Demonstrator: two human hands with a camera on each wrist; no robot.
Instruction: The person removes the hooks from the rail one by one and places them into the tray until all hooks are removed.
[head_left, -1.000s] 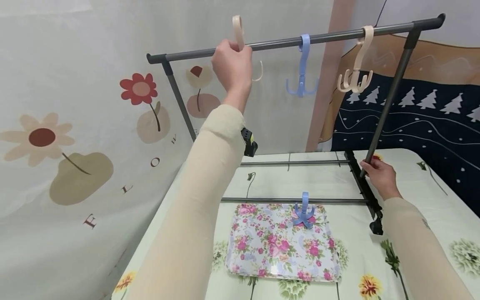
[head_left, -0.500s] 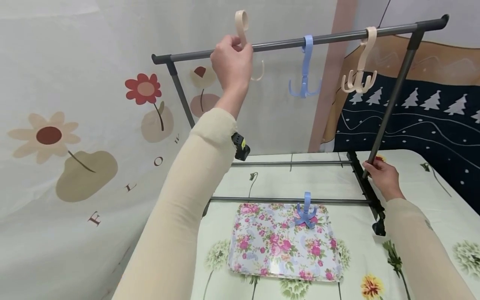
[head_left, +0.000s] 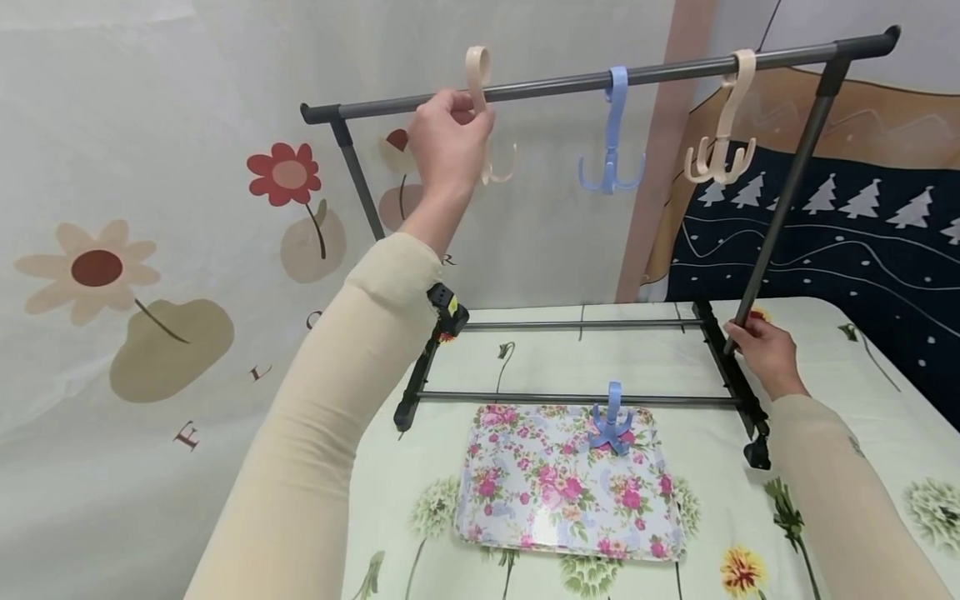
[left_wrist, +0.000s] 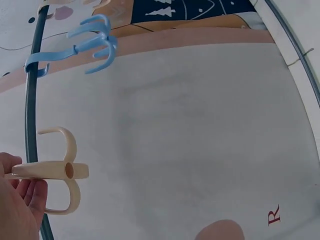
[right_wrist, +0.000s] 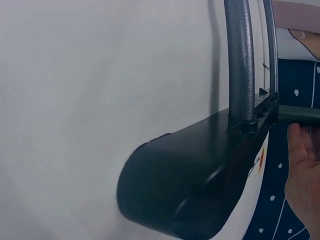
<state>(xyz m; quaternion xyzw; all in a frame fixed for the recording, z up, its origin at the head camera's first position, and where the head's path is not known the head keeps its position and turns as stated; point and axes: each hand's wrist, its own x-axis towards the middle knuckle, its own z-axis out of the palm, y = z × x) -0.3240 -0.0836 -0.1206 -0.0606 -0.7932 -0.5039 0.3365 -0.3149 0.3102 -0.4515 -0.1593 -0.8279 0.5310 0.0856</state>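
My left hand (head_left: 450,137) pinches a beige multi-prong hook (left_wrist: 45,170) by its shank, right at the top rail (head_left: 555,86) of a dark metal rack. The hook's loop stands above the rail and its prongs hang below, partly hidden by the hand. Further right on the rail hang a blue hook (head_left: 612,133) and another beige hook (head_left: 723,125). My right hand (head_left: 765,354) grips the right upright pole (head_left: 783,200) low down, just above the black base bar (head_left: 723,350). In the right wrist view the fingers lie against that pole (right_wrist: 300,114).
Two lower rails (head_left: 540,398) join the base bars over a flower-printed tablecloth (head_left: 420,567). In front lies a stack of floral-patterned sheets (head_left: 555,500) with a blue hook (head_left: 611,425) on top. Printed curtains (head_left: 187,250) hang behind and to the left.
My left hand has lowered the beige hook, so its loop sits closer to the rail, and the left forearm has swung left. My right hand keeps its grip on the pole.
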